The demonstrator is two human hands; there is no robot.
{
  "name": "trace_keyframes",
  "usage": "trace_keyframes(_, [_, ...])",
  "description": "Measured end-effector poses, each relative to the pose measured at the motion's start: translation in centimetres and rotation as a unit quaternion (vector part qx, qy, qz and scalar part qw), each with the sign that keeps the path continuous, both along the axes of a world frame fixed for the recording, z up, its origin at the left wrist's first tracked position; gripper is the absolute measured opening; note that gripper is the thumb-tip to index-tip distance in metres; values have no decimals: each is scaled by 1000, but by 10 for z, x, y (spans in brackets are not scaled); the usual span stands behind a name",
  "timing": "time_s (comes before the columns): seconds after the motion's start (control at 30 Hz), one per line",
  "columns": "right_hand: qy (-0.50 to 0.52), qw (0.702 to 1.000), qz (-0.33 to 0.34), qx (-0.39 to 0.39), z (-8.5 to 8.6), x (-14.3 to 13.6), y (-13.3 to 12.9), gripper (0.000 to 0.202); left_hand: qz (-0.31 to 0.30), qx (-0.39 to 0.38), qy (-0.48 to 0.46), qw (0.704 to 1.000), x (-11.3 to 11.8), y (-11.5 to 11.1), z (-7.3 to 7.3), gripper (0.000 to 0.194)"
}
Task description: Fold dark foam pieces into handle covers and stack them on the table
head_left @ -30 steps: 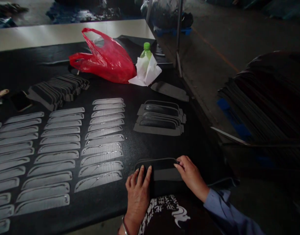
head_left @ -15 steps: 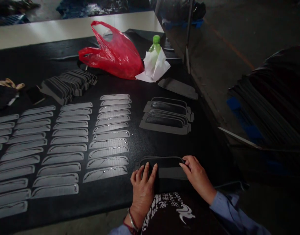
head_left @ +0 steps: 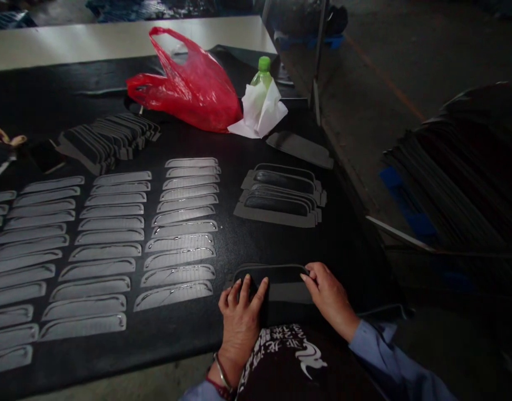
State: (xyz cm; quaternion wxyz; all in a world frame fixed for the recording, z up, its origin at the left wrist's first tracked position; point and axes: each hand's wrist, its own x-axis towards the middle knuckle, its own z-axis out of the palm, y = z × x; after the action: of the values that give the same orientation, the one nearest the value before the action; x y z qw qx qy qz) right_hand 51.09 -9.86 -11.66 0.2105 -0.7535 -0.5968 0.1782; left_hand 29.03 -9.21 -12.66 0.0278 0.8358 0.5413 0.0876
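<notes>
A dark, flat panel (head_left: 290,292) with a thin rounded border strip lies on the black-covered table in front of me. My left hand (head_left: 241,312) rests on its left part, fingers spread and pressing down. At the panel's upper right corner, my right hand (head_left: 328,295) pinches the edge between thumb and forefinger. Beyond the hands is a small overlapping stack of similar frame-edged panels (head_left: 276,216). To the left, long rows of grey, curved-top strips (head_left: 178,275) with glossy edges lie on the table.
A red plastic bag (head_left: 197,92) and a green-capped bottle (head_left: 263,65) wrapped in white paper stand at the back. More panels (head_left: 109,136) lie fanned out at the back left. Beyond the table's right edge, a tall pile of dark sheets (head_left: 456,167) sits on a blue pallet.
The whole view has shifted slightly, so everything sits a little further left. Both hands keep nearly the same places on the panel.
</notes>
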Motion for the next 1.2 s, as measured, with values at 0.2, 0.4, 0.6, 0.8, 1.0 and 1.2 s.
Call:
trace_keyframes(0.2, [-8, 1000, -6, 5, -1, -2, -1, 9, 3, 2, -4, 1000, 0, 0, 0, 55])
trace_keyframes(0.4, [-76, 996, 24, 29, 9, -4, 10, 18, 0, 10, -14, 1000, 0, 0, -1, 55])
trace_keyframes(0.6, [-124, 981, 126, 79, 22, -39, 65, 20, 3, 18, -25, 1000, 0, -2, -3, 54])
trace_keyframes(0.8, [-145, 970, 169, 98, 4, -73, 96, 27, 3, 26, -38, 999, 0, -3, -8, 52])
trace_keyframes(1.0, [-187, 959, 198, 77, -10, -77, 93, 33, 10, 43, -71, 996, 0, -3, -12, 49])
trace_keyframes(1.2, [-185, 958, 200, 89, -11, -79, 94, 31, 14, 42, -92, 995, 1, -2, -11, 48])
